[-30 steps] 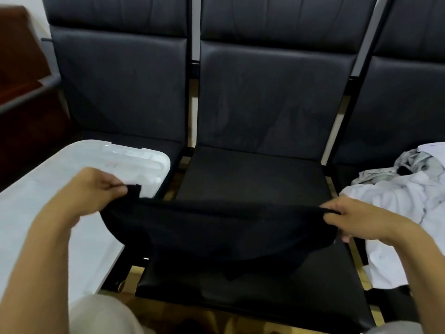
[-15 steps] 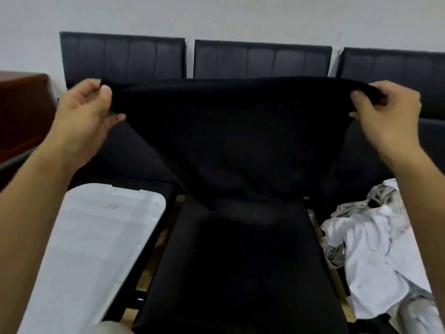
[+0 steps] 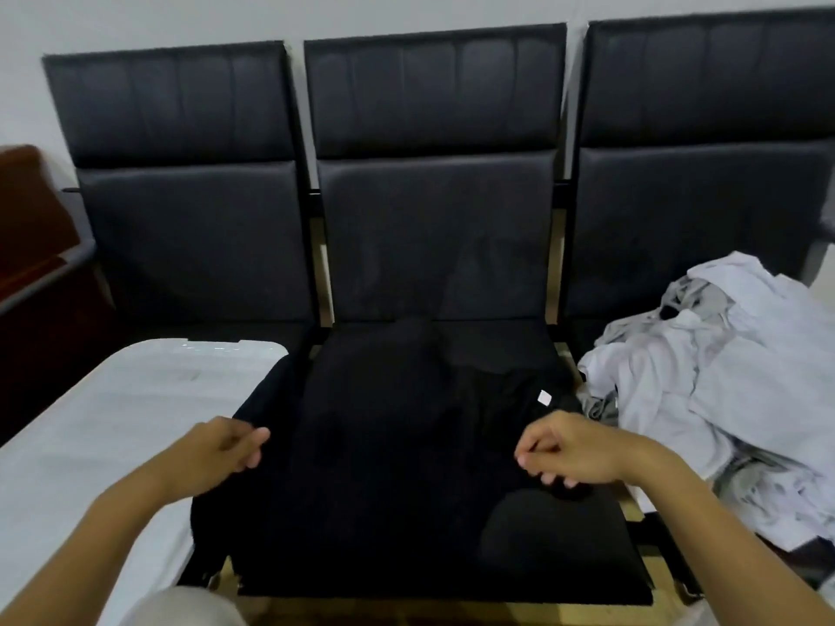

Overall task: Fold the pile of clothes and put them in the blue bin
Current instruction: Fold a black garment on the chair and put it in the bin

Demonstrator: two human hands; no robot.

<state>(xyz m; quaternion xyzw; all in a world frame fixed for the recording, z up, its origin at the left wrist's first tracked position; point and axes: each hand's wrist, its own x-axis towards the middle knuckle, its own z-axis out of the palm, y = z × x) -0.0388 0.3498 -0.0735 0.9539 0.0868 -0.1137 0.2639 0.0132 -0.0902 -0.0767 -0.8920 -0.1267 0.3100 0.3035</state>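
Black garment [image 3: 397, 436], held up before, now lies on seat [image 3: 565, 548].

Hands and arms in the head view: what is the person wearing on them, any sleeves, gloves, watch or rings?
Both forearms are bare as far as the frame shows; no sleeve edge comes into view. The left hand and the right hand are ungloved. No watch or bracelet shows at either wrist, and no ring is visible on the fingers that show, though several are partly hidden.
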